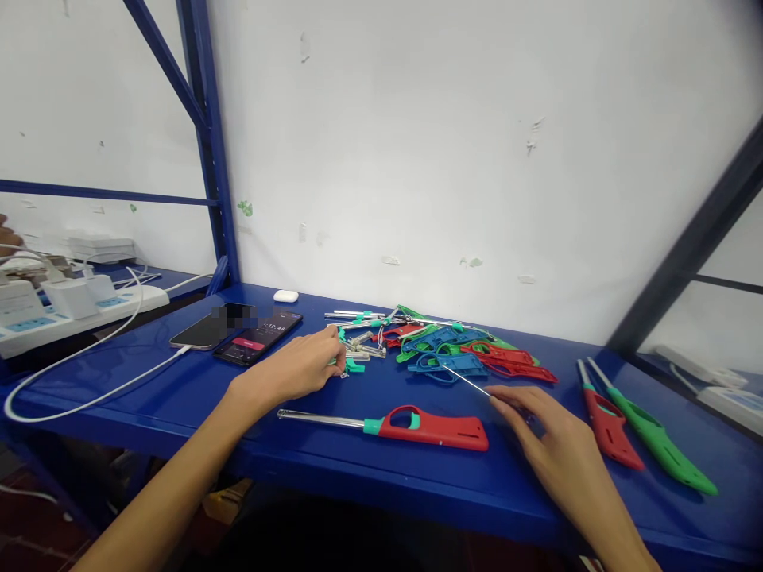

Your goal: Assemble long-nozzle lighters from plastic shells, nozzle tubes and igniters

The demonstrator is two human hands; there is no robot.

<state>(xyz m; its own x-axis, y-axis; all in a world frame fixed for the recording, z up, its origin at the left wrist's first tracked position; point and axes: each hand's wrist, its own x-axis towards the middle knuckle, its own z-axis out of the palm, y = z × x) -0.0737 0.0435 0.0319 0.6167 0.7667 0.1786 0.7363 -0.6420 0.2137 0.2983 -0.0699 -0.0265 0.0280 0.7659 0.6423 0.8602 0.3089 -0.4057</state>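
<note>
On a blue metal shelf (179,397) lies a pile of lighter parts (453,349): red, blue and green plastic handle shells, with metal tubes (361,345) and teal pieces beside them. My left hand (298,369) reaches into the metal tubes, fingers pinched on a small teal part (353,366). My right hand (542,429) rests on the shelf, its fingertips pinching a thin metal rod (468,381) that points toward the pile. A finished red lighter (417,425) with a long metal nozzle lies between my hands.
A red lighter (605,421) and a green lighter (656,437) lie at the right. Two phones (238,334), a white cable (101,389) and an earbud case (286,295) sit left of the pile. A power strip (60,310) with chargers is far left. White wall behind.
</note>
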